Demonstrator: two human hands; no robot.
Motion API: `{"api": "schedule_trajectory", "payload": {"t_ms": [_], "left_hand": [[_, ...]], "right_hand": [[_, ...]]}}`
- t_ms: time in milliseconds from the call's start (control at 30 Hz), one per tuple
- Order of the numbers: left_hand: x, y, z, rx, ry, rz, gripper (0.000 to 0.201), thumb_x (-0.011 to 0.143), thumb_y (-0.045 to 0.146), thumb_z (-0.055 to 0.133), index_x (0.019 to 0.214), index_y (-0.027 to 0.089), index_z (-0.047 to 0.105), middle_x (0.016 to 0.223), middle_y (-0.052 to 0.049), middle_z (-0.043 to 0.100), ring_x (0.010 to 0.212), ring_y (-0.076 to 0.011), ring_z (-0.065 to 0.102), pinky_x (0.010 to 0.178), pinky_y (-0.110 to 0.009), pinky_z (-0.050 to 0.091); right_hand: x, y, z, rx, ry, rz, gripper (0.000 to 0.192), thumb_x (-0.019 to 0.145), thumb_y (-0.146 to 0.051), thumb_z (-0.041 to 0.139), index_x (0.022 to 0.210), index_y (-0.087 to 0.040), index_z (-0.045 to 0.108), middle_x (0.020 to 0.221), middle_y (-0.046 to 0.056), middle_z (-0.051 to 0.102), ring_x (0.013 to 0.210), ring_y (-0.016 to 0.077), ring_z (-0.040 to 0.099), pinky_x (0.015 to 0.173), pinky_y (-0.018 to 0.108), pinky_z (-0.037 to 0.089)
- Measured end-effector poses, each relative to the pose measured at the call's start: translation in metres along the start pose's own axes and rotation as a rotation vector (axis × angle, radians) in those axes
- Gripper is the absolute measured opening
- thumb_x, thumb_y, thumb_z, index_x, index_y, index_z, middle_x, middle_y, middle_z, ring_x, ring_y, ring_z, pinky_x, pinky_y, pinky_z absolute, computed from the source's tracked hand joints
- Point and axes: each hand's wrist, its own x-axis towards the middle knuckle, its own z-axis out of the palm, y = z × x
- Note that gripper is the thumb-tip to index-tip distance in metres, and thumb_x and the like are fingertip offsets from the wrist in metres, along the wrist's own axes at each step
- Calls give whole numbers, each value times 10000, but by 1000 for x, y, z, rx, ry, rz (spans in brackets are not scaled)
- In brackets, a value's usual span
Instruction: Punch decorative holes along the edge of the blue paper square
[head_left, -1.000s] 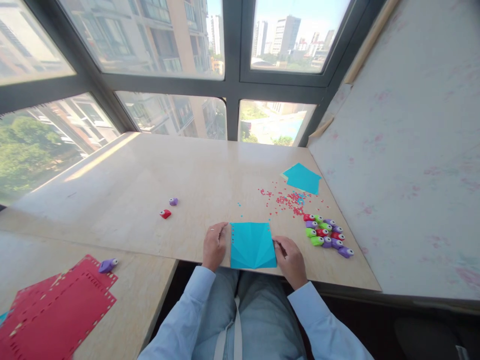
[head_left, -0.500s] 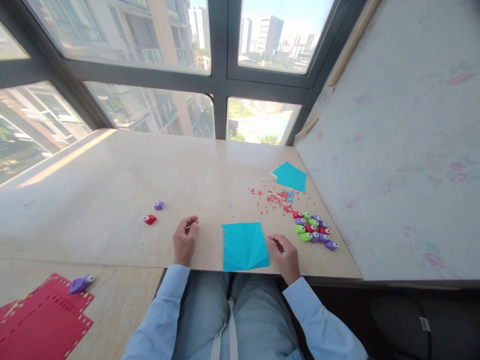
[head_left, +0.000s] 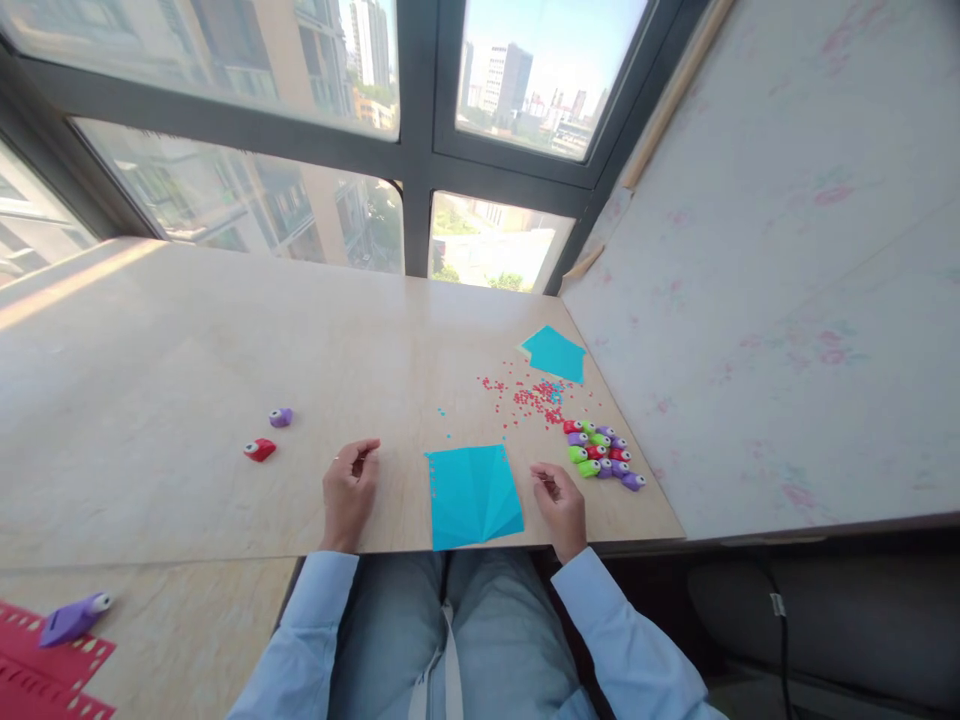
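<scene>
A blue square sheet of paper (head_left: pixel 474 500) with fold creases lies at the table's front edge, a row of small punched holes along its left side and a few more at its top right corner. To its left my left hand (head_left: pixel 351 492) rests on the table, loosely curled, a gap between thumb and fingers, holding nothing. On the other side my right hand (head_left: pixel 561 505) lies just right of the sheet, half curled and apart from it, with nothing visible in it. Several red, green and purple craft punches (head_left: pixel 600 452) are grouped beyond the right hand.
Red and blue punched paper bits (head_left: pixel 536 398) are scattered behind the sheet, before more blue paper (head_left: pixel 556 353). A purple punch (head_left: pixel 280 417) and a red punch (head_left: pixel 260 450) stand left. Another purple punch (head_left: pixel 75 620) lies on red perforated paper (head_left: pixel 45 675). A wall (head_left: pixel 787 300) borders the right.
The view has turned to the right, so the scene sits further left. My right hand has drawn slightly away from the blue sheet. The sheet and punches stay in place.
</scene>
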Motion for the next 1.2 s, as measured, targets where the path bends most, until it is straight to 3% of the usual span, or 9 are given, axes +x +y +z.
{"api": "schedule_trajectory", "payload": {"t_ms": [200, 367, 467, 533, 600, 700, 800, 1067, 1200], "left_hand": [[-6, 1, -9, -118, 78, -65, 311, 780, 405, 575, 941, 157, 671, 928, -81, 688, 843, -210, 636, 788, -340, 510], [3, -10, -41, 101, 558, -31, 309, 764, 281, 516, 1006, 134, 640, 1023, -104, 647, 808, -196, 600, 679, -322, 494], [15, -22, -72, 297, 714, -54, 480, 695, 222, 543, 1160, 107, 580, 1166, -154, 576, 954, -248, 587, 744, -380, 509], [24, -31, -90, 457, 638, -48, 579, 685, 194, 567, 1252, 88, 529, 1205, -172, 565, 1082, -285, 556, 955, -473, 446], [33, -38, -105, 554, 441, 9, 606, 728, 161, 536, 1326, 80, 477, 1271, -184, 548, 1183, -293, 516, 1054, -481, 378], [44, -46, -118, 639, 164, 146, 543, 749, 85, 437, 1283, 72, 535, 1265, -177, 578, 1197, -275, 523, 1062, -432, 386], [50, -50, -123, 655, -9, 208, 506, 742, 60, 380, 1189, 97, 613, 1131, -138, 653, 1086, -252, 582, 1000, -395, 435], [36, -28, -111, 647, -156, 153, 271, 857, 281, 493, 1042, 184, 666, 927, -80, 637, 827, -213, 593, 776, -321, 471], [24, -11, -98, 650, -167, 227, 177, 874, 316, 542, 923, 189, 656, 960, -80, 591, 884, -213, 580, 818, -329, 455]], "right_hand": [[-8, 3, -12, 42, 10, 68, 245, 858, -361, 577, 939, -146, 661, 903, 103, 687, 805, 195, 659, 705, 302, 559], [-15, 6, -22, -3, -126, 3, 200, 867, -315, 567, 946, -158, 664, 905, 95, 684, 798, 194, 662, 702, 298, 563], [-14, 5, -23, -37, -181, -75, 185, 880, -277, 555, 979, -166, 664, 920, 87, 674, 783, 180, 650, 682, 284, 560], [-13, 4, -23, -78, -225, -168, 210, 886, -260, 556, 1045, -166, 656, 985, 97, 663, 834, 186, 644, 675, 283, 553], [-12, 2, -24, -135, -271, -311, 266, 884, -223, 546, 1126, -174, 643, 1110, 112, 633, 993, 217, 616, 760, 323, 546], [-10, -1, -26, -187, -358, -505, 406, 874, -116, 446, 1239, -202, 602, 1312, 106, 537, 1235, 254, 482, 967, 430, 456], [-8, -7, -25, -183, -447, -596, 491, 874, -58, 375, 1313, -205, 539, 1405, 96, 462, 1343, 259, 370, 1053, 474, 365], [11, -51, 6, -355, -591, -752, 418, 945, -172, 443, 1357, -217, 500, 1465, 92, 408, 1390, 258, 313, 1090, 476, 293], [12, -57, 22, -499, -834, -761, 843, 812, -529, 675, 1501, -187, 327, 1550, 134, 239, 1435, 317, 197, 1100, 494, 301]]}}
